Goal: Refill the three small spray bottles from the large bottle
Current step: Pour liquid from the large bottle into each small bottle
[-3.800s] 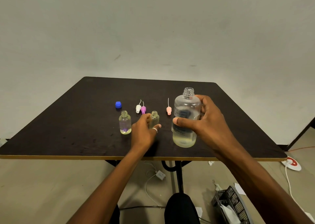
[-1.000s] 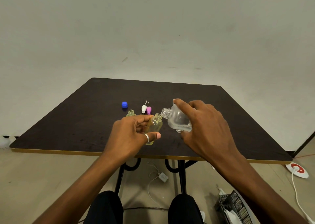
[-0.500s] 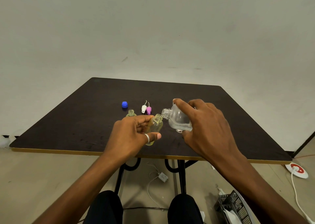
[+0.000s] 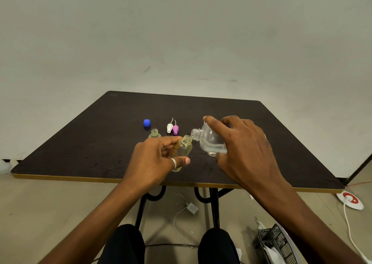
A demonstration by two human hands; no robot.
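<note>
My left hand point(image 4: 157, 161) pinches the small bottle point(image 4: 184, 149); my right hand point(image 4: 241, 149) grips the large bottle point(image 4: 209, 141) beside its rim; I should tip slowly.

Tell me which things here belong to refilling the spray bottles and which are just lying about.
In the job: large bottle in the right hand; small bottle in the left hand; second small bottle on the table; blue cap; white spray top; purple spray top.
Lying about, on the floor: white adapter with cable; black basket; red-and-white disc.
</note>
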